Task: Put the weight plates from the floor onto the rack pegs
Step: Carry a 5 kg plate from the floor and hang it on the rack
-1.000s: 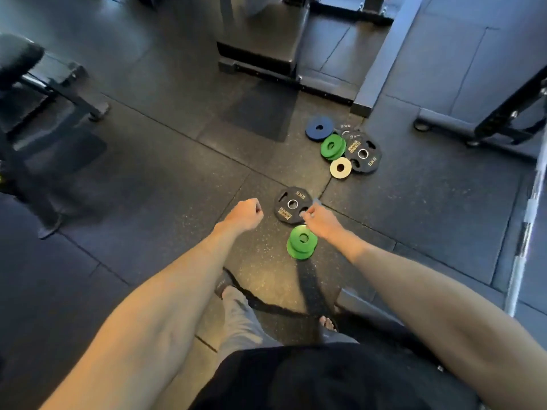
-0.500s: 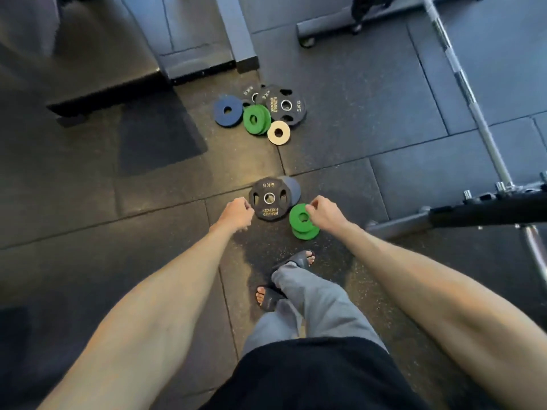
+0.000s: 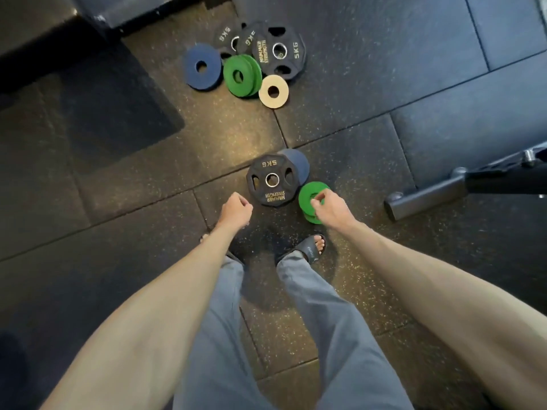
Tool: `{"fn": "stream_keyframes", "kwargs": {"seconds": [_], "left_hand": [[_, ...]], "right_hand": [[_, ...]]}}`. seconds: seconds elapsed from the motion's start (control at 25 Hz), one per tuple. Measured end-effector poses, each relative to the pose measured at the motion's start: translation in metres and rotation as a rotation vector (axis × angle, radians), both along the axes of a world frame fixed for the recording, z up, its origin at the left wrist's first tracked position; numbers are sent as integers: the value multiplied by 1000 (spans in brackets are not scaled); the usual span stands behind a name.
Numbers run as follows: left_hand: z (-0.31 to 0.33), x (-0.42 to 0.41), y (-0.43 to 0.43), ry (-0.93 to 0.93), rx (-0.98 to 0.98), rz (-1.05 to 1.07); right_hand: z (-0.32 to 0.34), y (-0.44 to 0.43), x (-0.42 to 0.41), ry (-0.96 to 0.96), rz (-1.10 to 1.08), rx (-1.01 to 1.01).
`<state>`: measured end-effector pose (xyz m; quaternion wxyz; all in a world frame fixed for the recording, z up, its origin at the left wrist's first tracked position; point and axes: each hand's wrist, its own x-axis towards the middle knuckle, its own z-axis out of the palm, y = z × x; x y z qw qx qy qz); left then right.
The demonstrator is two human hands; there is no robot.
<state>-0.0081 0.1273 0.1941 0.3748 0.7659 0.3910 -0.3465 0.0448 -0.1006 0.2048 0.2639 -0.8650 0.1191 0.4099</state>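
On the rubber floor just ahead of my feet lies a black 5 kg plate, partly covering a dark blue plate. To its right sit two stacked green plates. My right hand is on the top green plate, its fingers curled at the centre hole and rim. My left hand hangs as a fist beside the black plate's left edge and holds nothing. Farther off lies a second pile: a blue plate, green plates, a cream plate and black 5 kg plates.
A metal frame foot with a dark bar above it reaches in from the right. A dark equipment base fills the top left corner. My sandalled foot stands just behind the near plates.
I have stepped closer and now look straight down. My right hand has slid from the green plates' edge onto the top one and curled on it. My left hand stays a fist.
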Motion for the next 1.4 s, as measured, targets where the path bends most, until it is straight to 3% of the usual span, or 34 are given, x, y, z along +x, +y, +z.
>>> {"fn": "stream_keyframes", "kwargs": {"seconds": [0.48, 0.68, 0.84, 1.0, 1.12, 1.24, 1.4], "left_hand": [[-342, 58, 35, 158, 21, 100], [-421, 77, 41, 166, 26, 115], [-455, 82, 39, 134, 175, -98], [-463, 81, 36, 58, 253, -211], [-435, 86, 41, -24, 227, -188], [-360, 102, 48, -121, 220, -216], [-196, 142, 52, -253, 193, -243]], "right_hand": [[-337, 38, 65, -15, -56, -109], [-418, 58, 95, -107, 18, -174], [-454, 65, 99, -155, 66, -254], [-465, 69, 95, -128, -59, -149], [-435, 71, 86, -181, -145, -83], [-363, 71, 79, -244, -225, -62], [-207, 69, 91, -356, -379, -14]]}}
